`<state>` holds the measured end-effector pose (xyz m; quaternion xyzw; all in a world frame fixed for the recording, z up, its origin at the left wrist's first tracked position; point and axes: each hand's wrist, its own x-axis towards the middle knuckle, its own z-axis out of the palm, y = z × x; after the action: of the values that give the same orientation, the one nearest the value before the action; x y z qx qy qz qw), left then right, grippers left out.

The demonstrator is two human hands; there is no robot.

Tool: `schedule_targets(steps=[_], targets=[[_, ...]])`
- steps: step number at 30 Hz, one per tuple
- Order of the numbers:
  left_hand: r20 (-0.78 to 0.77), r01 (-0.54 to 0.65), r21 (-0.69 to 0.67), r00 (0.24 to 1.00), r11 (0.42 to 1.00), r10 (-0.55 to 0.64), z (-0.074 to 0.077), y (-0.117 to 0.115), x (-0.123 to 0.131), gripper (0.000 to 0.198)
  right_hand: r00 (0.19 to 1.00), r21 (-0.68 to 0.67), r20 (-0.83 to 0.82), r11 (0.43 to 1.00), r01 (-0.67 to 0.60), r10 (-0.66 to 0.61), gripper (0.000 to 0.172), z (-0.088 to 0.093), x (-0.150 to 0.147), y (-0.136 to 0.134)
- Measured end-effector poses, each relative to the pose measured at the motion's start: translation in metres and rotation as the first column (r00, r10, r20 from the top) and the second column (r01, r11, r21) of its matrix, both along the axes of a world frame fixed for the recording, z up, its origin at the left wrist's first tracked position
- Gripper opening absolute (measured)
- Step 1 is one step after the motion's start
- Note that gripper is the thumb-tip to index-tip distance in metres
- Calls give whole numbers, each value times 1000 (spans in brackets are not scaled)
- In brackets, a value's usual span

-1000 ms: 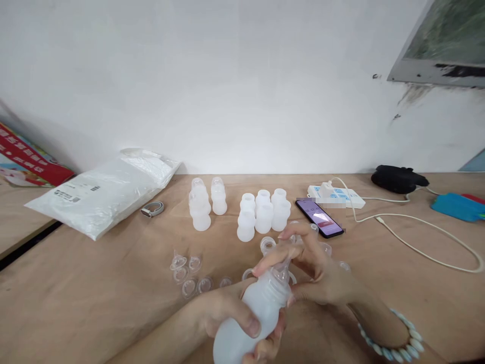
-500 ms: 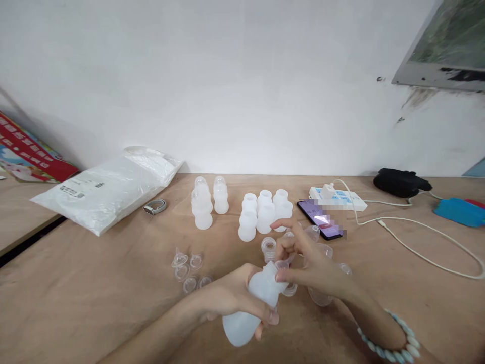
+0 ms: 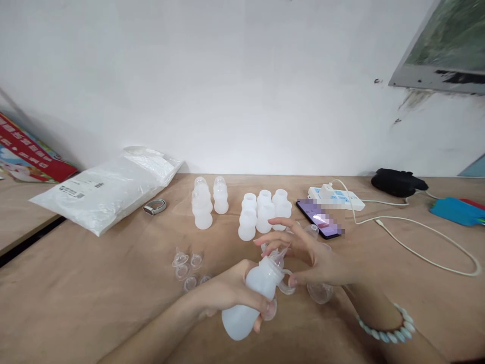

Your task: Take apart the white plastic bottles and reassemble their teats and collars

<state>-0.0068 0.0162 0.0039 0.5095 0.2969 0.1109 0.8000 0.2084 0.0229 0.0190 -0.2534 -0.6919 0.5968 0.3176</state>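
Note:
My left hand [image 3: 242, 293] is wrapped round a frosted white baby bottle [image 3: 242, 317], which tilts with its neck up and to the right. A clear nipple [image 3: 278, 258] sits at the bottle's mouth. My right hand [image 3: 310, 258] hovers just beyond the neck, fingers spread, its thumb close to a clear collar ring [image 3: 287, 284]; I cannot tell whether they touch. Several clear nipples [image 3: 182, 272] lie on the table left of my left hand. Clear domed caps [image 3: 320, 292] lie under and beside my right hand, partly hidden.
Behind stand open bottles [image 3: 247, 226] and, left of them, capped bottles [image 3: 203, 217]. A white plastic bag [image 3: 109, 187] and a watch [image 3: 154, 206] lie on the left. To the right are a phone [image 3: 318, 218], a power strip [image 3: 350, 200], a cable [image 3: 450, 241] and a black case [image 3: 398, 182].
My right hand has let go of the nipple at the bottle's mouth, and its fingers have spread. The thumb has moved down and right towards the ring. My left hand keeps the bottle nearly still.

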Motion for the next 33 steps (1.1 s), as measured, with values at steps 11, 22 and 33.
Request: schedule_targets(steps=[11,22,33], targets=[[104,-103,13,989,995,101,3,-4,2,28,995,-14,-57,997,81,-82,55,-7,-18,0],[-267,-127,793,806,596,528,-1,-9,17,18,796,26,60,798,602,-603,38,-28,-50,-14],[-387,342,917,649,204,655,2,-5,12,14,768,71,68,771,632,-636,27,-23,-49,-13]])
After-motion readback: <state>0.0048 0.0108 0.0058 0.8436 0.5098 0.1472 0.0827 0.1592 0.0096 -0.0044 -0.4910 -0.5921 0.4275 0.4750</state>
